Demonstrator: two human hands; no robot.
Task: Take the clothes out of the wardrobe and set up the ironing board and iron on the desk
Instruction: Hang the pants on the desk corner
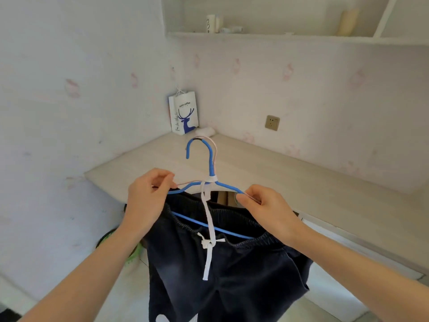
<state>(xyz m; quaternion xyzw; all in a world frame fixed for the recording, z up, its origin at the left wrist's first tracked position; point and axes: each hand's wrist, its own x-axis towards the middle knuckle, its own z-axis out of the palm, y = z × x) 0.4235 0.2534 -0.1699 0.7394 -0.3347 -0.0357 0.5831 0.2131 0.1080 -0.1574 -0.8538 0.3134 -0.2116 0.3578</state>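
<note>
holding a blue hanger [211, 163] out in front of the chest, both hands show in the head view, at middle height. the left hand [148, 196] has its fingers curled and pinches the left shoulder of the blue hanger; the right hand [267, 210] pinches the right shoulder, thumb pressed flat on top of the wire. a thin pink hanger [215, 148] lies right against the blue one, hook beside hook, and its arms seem to run into the same two pinches, though the fingers hide the ends. dark shorts [232, 263] hang folded over the blue hanger's lower bar, waistband up, legs dropping out of the near edge of the view. their white drawstring [207, 259] is knotted at the waistband, with one end hanging down and one strand running up to the hanger's neck.

beyond the hands, the pale wooden desk [301, 182] fills the corner of the room, running from the far left wall off to the right. at its far corner a white paper bag [184, 115] with a blue deer stands upright, and a small white roll [205, 131] lies just to its right. a wall socket [272, 122] sits on the far wall above the desk. high up, a white shelf [278, 37] carries a white cup [210, 23] and, further right, a pale yellow object [347, 22]. something green [133, 254] lies on the floor, low on the left, partly behind the left forearm
</note>
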